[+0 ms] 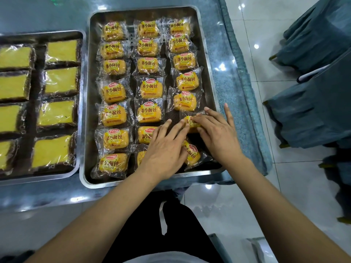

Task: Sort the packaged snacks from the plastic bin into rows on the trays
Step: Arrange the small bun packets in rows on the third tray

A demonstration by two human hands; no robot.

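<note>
A steel tray holds three rows of small orange bread packs in clear wrappers. In the right row, near the front, one bread pack lies under both my hands. My left hand lies flat with straight fingers, its fingertips touching that pack's left end. My right hand rests over the pack's right side, fingers stretched along it. Another pack sits tilted just in front, partly under my left hand.
A second steel tray at the left holds yellow cake slices in two rows. Both trays stand on a blue glass-topped table. Blue-covered chairs stand to the right on the tiled floor.
</note>
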